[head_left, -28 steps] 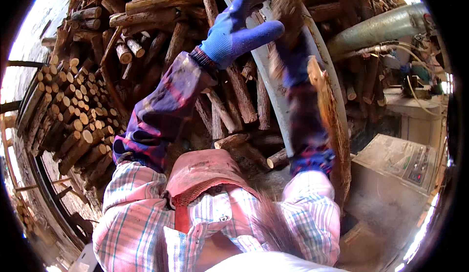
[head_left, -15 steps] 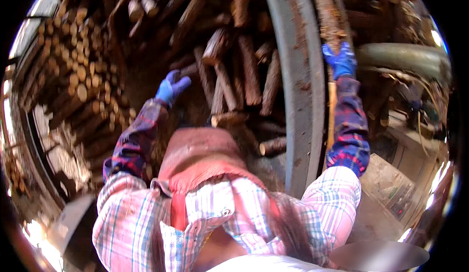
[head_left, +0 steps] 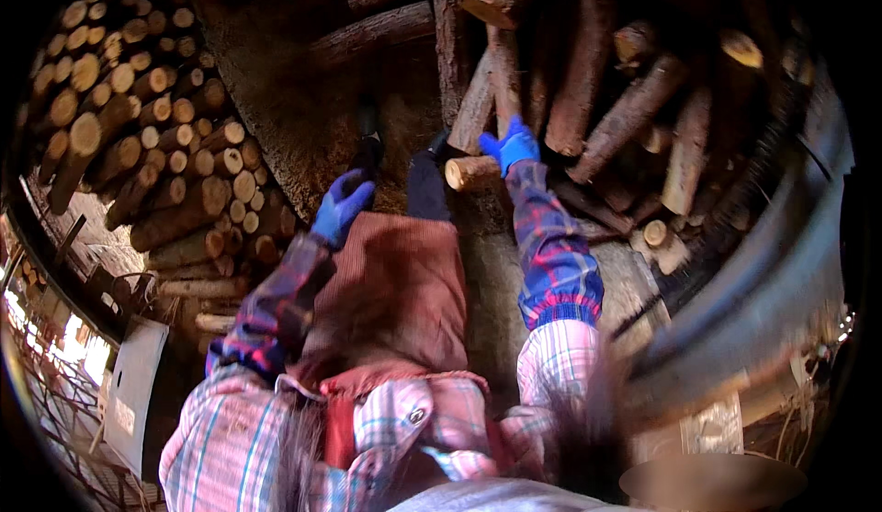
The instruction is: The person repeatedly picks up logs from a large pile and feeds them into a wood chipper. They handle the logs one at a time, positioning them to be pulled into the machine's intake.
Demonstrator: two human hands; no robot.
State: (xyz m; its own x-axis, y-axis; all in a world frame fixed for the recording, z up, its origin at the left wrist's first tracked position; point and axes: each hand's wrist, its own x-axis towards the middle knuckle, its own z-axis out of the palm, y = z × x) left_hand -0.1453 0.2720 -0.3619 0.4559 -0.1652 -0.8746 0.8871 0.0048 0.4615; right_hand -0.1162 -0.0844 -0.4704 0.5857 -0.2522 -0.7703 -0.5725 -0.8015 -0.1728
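My right hand (head_left: 511, 147), in a blue glove, reaches to the lower end of a slim leaning log (head_left: 504, 75). Its thumb and fingers are apart, and it appears to touch the wood without being wrapped around it. Just left of that hand is the pale cut end of a short log (head_left: 472, 173). Another log (head_left: 474, 112) slants close behind. My left hand (head_left: 342, 207), gloved in blue too, hovers beside the reddish-brown apron (head_left: 386, 282). It holds nothing, its fingers apart.
Stacked round logs (head_left: 175, 163) rise on the left, cut ends facing out. Several loose logs (head_left: 634, 117) lie crisscrossed at the right. Beyond them a grey metal beam (head_left: 744, 319) curves along the right side. A log (head_left: 377, 36) lies on the dark ground ahead.
My view has swung left and down. My right hand has left the bark-covered log beyond the metal beam and is now at the loose logs. My left hand stays open, now nearer the apron.
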